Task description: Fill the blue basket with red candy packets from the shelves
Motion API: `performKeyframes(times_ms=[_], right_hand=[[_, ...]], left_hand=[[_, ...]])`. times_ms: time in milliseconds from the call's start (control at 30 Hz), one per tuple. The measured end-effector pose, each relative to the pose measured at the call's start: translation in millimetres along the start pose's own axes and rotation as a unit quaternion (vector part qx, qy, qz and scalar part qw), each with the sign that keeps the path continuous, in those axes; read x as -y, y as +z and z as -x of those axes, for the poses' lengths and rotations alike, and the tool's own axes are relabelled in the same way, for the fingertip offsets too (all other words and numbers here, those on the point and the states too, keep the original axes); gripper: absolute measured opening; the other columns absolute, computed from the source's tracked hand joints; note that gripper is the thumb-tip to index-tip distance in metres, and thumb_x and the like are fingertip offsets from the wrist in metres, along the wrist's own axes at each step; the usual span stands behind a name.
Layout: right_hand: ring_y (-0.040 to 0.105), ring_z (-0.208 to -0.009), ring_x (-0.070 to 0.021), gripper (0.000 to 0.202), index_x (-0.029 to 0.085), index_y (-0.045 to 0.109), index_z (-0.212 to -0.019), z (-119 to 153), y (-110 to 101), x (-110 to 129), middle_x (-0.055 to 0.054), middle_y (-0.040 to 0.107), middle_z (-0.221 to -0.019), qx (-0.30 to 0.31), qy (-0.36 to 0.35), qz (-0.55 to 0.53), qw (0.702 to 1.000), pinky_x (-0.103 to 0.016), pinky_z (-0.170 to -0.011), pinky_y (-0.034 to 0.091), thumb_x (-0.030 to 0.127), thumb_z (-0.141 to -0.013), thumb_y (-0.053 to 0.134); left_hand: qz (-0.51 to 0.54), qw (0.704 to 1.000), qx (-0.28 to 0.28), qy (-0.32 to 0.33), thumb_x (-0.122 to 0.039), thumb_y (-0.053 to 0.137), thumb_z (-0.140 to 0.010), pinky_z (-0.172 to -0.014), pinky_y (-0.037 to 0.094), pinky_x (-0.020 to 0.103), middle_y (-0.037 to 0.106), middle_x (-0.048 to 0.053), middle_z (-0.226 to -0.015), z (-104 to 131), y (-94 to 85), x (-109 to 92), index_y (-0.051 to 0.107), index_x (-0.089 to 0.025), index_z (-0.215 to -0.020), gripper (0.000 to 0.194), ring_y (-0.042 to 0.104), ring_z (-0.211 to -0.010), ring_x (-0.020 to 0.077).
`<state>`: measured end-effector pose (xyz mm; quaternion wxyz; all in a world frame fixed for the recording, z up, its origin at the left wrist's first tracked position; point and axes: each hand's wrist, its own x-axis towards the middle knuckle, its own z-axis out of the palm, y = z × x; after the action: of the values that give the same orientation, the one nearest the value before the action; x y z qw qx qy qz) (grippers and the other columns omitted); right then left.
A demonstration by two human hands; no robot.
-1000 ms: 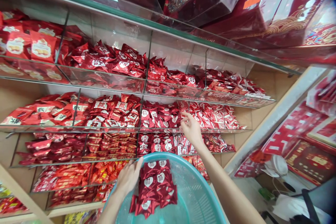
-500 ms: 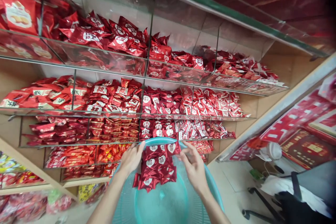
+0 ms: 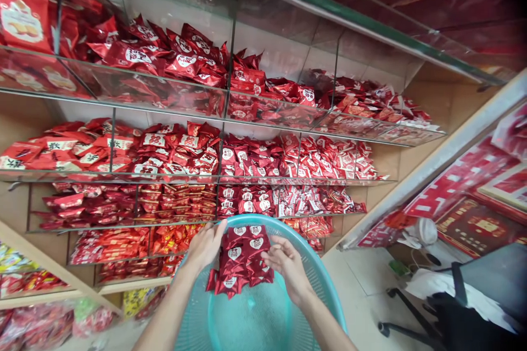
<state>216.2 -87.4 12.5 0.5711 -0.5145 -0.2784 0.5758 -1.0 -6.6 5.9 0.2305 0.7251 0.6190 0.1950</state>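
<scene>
Your left hand [image 3: 208, 244] is clamped on the far-left rim of the turquoise basket [image 3: 252, 321], presumably to steady it, while your right hand [image 3: 291, 267], fingers loosely apart, meets the dark-red packets [image 3: 241, 258] grouped at its far side, seemingly for neatness.

Bottom edge cutting off teal basket [image 3: 323, 290]; left hand [image 3: 206, 247] hiding part of its side, right hand [image 3: 287, 266] partly covering dark-red packets [image 3: 236, 256].
</scene>
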Motion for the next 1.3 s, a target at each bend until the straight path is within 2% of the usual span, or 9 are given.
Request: performKeyframes(times_ms=[300, 767, 1067, 1300], right_hand=[[0.067, -0.077, -0.0214, 0.052, 0.017, 0.049, -0.099, -9.2, -8.7, -13.4, 0.002, 0.061, -0.07, -0.029, 0.069, -0.015, 0.997, -0.029, -0.069, 0.051, 0.03, -0.055, 0.074], [0.068, -0.075, -0.0208, 0.057, 0.018, 0.047, -0.096, -11.6, -8.4, -21.3, 0.003, 0.061, -0.067, -0.05, 0.074, -0.044, 0.995, -0.027, -0.067, 0.052, 0.029, -0.05, 0.077], [0.068, -0.066, -0.0215, 0.052, 0.019, 0.044, -0.096, -11.0, -10.2, -23.2, 0.0, 0.063, -0.068, -0.06, 0.101, 0.004, 0.993, -0.026, -0.056, 0.051, 0.04, -0.059, 0.073], [0.067, -0.059, -0.0193, 0.049, 0.019, 0.043, -0.095, -12.1, -8.4, -24.9, 0.0, 0.062, -0.067, -0.064, 0.087, 0.065, 0.992, -0.025, -0.049, 0.049, 0.045, -0.063, 0.07]], left_hand=[[-0.001, 1.0, 0.005, -0.004, -0.061, 0.005, -0.084, -0.086, 0.041, 0.036, 0.065, 0.01, -0.101, 0.4, -3.6, -4.7, 0.066, -0.02, -0.096, 0.074, 0.058, -0.097, 0.024], [-0.002, 1.0, 0.012, -0.006, -0.06, 0.007, -0.084, -0.088, 0.041, 0.036, 0.064, 0.011, -0.104, -0.3, -2.2, -2.8, 0.064, -0.019, -0.1, 0.072, 0.058, -0.1, 0.0244], [0.001, 1.0, 0.01, -0.005, -0.058, 0.008, -0.085, -0.088, 0.04, 0.036, 0.064, 0.011, -0.106, 0.2, -2.9, -3.6, 0.064, -0.019, -0.101, 0.071, 0.057, -0.102, 0.0248], [0.003, 1.0, 0.007, -0.007, -0.06, 0.007, -0.084, -0.086, 0.041, 0.035, 0.064, 0.011, -0.105, 2.0, -4.2, -5.6, 0.065, -0.019, -0.099, 0.073, 0.057, -0.102, 0.0244]])
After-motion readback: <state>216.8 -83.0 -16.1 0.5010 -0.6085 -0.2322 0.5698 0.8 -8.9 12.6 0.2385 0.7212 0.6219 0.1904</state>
